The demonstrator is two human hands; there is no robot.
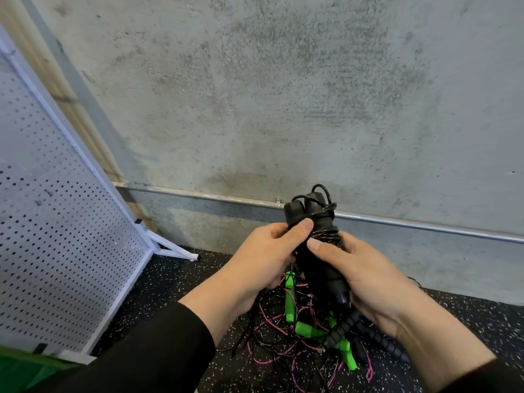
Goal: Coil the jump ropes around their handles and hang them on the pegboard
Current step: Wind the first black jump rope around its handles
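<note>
A black jump rope has its two handles held side by side, with thin black cord wound around their upper half. My left hand grips the handles from the left, thumb pressed on the coil. My right hand grips them from the right, thumb on the cord just below. Below my hands a tangled pile of jump ropes lies on the floor, with green handles, black ribbed handles and pink-and-black cords. The white pegboard stands at the left, with small black hooks on it.
A grey concrete wall fills the view ahead, with a metal conduit running along its base. The floor is black speckled rubber. The pegboard's white foot sticks out on the floor. A green object shows at the bottom left.
</note>
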